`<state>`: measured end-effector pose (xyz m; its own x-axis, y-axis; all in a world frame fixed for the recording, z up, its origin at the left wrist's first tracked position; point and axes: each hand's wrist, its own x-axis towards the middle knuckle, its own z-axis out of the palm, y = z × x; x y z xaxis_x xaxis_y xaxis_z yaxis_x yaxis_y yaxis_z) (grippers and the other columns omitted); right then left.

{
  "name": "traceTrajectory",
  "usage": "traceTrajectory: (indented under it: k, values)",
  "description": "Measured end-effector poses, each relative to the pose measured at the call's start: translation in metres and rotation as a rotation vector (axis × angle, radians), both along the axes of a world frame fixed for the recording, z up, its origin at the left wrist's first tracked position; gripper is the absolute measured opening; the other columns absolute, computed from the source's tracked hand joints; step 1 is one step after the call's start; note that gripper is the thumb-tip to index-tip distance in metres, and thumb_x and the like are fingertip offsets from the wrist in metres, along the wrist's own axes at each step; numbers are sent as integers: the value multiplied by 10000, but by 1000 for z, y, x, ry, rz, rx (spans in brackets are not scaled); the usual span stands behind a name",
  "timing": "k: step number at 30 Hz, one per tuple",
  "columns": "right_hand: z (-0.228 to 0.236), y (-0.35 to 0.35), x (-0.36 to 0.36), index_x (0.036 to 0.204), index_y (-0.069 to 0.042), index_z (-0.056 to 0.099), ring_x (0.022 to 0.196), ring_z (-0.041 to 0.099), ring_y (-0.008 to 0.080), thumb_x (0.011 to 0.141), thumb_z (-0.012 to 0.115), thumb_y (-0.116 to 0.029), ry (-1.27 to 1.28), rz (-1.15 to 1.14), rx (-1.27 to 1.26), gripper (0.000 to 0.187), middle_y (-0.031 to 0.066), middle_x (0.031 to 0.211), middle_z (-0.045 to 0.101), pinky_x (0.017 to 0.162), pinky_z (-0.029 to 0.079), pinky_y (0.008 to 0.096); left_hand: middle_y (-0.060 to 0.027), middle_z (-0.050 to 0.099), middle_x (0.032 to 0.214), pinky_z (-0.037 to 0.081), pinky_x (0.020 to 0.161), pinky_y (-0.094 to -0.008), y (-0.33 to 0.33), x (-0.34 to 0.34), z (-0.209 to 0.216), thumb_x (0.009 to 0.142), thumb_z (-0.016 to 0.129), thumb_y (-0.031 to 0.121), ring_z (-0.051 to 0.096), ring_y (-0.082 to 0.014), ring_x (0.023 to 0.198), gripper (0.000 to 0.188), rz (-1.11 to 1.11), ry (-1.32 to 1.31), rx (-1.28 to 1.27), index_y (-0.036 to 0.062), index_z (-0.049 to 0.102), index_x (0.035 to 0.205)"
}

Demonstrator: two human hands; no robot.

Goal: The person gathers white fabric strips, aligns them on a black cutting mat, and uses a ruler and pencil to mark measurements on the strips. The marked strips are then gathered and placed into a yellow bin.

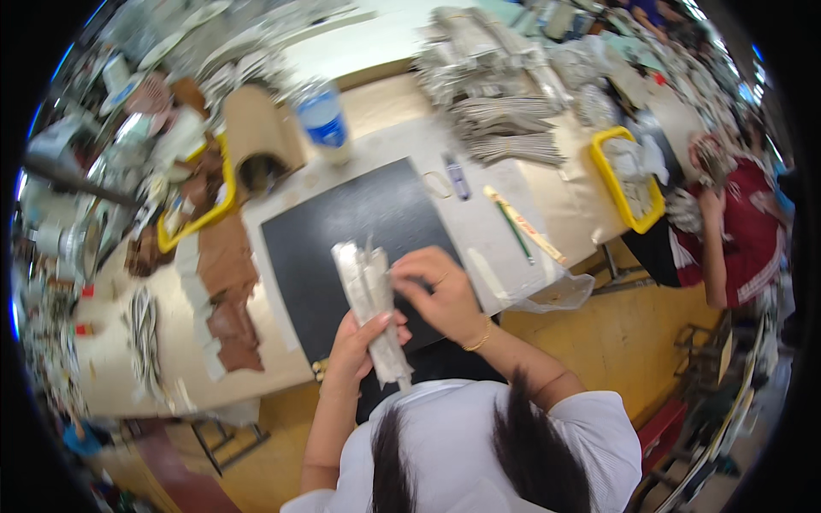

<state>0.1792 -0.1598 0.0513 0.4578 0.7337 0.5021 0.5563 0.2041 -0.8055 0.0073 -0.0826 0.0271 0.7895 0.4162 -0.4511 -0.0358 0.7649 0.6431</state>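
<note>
My left hand [357,344] is closed around a bundle of long, flat whitish-grey strips [369,291], its thumb lying across the front. The bundle stands tilted over the near part of a black cutting mat [359,214], its lower end close to my shirt. My right hand [440,295] is beside the bundle's upper right edge, fingers bent in and thumb close to them. Whatever its fingertips pinch, if anything, is too small to make out.
Stacks of grey strips [509,128] lie at the back. A bottle with a blue label [321,120] stands beside a brown cardboard roll [256,137]. Yellow baskets [629,184] flank both sides. A cutter knife [457,177], a green pencil [517,231] and brown leather pieces [229,291] lie about. A person in red [753,231] sits right.
</note>
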Motion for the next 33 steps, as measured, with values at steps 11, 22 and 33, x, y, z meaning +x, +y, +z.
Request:
traceTrajectory:
  k: [11, 22, 33]
  values:
    - [-6, -8, 1, 954, -100, 577, 999, 595, 308, 748, 702, -62, -257, -50, 105, 243, 87, 1111, 605, 870, 472, 405, -154, 618, 952, 564, 664, -415, 1, 8, -15, 1035, 504, 305, 659, -297, 750, 363, 28, -212, -121, -5, 499, 1226]
    - [-4, -12, 6, 949, -63, 577, 1140, 616, 274, 813, 677, 8, -196, 298, -93, 183, 73, 1254, 665, 935, 461, 392, -127, 658, 918, 609, 688, -378, -5, 1, -10, 1033, 524, 283, 704, -256, 748, 304, 18, -76, -192, 4, 535, 1155]
    - [-15, -17, 9, 1067, -16, 647, 966, 654, 131, 921, 651, 7, 873, 370, -276, 148, 91, 1116, 704, 884, 519, 299, -109, 656, 926, 605, 708, -352, -12, 7, -9, 1024, 541, 349, 704, -233, 763, 355, -42, -137, -167, 19, 543, 1155]
